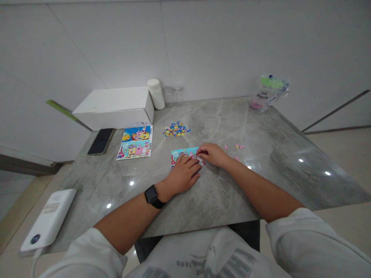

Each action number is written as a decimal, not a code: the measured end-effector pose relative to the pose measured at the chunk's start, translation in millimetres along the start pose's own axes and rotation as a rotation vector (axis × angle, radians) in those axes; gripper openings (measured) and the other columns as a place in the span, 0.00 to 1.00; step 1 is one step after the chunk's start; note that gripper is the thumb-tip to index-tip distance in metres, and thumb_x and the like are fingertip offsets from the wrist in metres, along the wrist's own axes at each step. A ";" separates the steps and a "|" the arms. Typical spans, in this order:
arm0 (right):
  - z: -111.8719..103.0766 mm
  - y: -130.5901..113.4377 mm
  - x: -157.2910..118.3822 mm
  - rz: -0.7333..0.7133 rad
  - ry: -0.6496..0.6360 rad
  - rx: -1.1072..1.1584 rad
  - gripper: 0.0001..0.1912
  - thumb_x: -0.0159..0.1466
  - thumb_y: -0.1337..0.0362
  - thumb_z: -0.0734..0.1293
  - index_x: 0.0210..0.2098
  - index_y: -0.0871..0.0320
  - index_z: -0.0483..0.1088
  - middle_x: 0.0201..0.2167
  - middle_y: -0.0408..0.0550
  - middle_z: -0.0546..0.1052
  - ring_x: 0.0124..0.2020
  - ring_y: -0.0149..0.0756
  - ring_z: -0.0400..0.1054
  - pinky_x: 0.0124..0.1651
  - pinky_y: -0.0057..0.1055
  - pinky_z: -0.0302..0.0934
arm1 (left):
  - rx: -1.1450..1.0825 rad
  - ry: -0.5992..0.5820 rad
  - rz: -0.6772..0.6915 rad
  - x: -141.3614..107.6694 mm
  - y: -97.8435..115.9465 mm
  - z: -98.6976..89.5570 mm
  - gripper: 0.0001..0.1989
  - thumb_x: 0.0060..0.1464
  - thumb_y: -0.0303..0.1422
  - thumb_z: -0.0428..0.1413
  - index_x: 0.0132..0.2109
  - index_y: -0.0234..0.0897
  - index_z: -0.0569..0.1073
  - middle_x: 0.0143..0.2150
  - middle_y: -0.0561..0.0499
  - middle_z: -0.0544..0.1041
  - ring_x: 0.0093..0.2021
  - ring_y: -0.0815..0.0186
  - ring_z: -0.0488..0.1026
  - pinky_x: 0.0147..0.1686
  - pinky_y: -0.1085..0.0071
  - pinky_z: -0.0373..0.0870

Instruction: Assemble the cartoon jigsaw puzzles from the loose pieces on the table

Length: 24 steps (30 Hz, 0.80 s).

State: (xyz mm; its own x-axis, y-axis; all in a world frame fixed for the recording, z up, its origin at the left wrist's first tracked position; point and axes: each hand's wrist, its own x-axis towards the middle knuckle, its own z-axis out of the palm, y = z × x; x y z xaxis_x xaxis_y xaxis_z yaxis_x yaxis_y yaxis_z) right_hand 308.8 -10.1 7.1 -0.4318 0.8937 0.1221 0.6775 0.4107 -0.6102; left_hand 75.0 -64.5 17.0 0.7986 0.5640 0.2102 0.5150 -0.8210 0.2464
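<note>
A small cartoon jigsaw puzzle [185,151], mostly assembled as far as it shows, lies on the table in front of me. My left hand [184,173] rests across its lower part with the fingers stretched out, hiding much of it. At the puzzle's right side my right hand [211,153] has thumb and fingertips pinched together over the edge; whatever is between them is hidden. A few loose pink jigsaw pieces [239,146] lie to the right of that hand. Beyond the puzzle is a pile of mixed blue and yellow jigsaw pieces [176,129].
Left of the pile lies a printed picture sheet [135,143], beside a dark phone [101,141]. Behind stand a white box [116,106], a white bottle [156,94] and two clear glasses [177,95]. A plastic bag [268,92] sits back right; a white power bank [49,218] lies front left.
</note>
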 end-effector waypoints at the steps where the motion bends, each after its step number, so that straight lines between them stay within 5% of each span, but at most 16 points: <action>1: 0.5 -0.1 -0.1 -0.004 0.006 -0.016 0.08 0.65 0.72 0.71 0.39 0.56 0.82 0.35 0.47 0.80 0.36 0.34 0.71 0.45 0.30 0.61 | -0.001 -0.001 -0.002 0.2 0.3 -0.2 0.17 0.70 0.39 0.54 0.61 0.42 0.75 0.62 0.44 0.76 0.64 0.51 0.68 0.72 0.42 0.54; 16: 0.3 0.7 -0.4 0.056 0.124 -0.054 0.02 0.67 0.69 0.71 0.39 0.58 0.77 0.37 0.47 0.76 0.36 0.33 0.67 0.42 0.29 0.59 | 0.002 -0.008 -0.001 -0.3 0.2 -0.2 0.17 0.70 0.40 0.54 0.61 0.42 0.75 0.62 0.44 0.76 0.64 0.51 0.68 0.72 0.42 0.54; 24: 1.5 1.3 0.3 0.060 0.042 -0.113 0.03 0.64 0.71 0.72 0.37 0.58 0.78 0.34 0.46 0.76 0.36 0.34 0.68 0.43 0.29 0.58 | -0.003 -0.010 -0.011 0.3 1.9 -2.4 0.17 0.70 0.40 0.54 0.60 0.42 0.75 0.62 0.44 0.76 0.64 0.51 0.67 0.72 0.42 0.54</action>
State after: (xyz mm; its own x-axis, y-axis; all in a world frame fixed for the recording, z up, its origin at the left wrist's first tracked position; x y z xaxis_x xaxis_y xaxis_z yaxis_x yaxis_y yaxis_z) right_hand 308.7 -9.6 5.1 -0.3651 0.9229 0.1223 0.7650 0.3723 -0.5255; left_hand 75.4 -65.6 19.8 0.7961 0.5720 0.1979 0.5228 -0.8146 0.2512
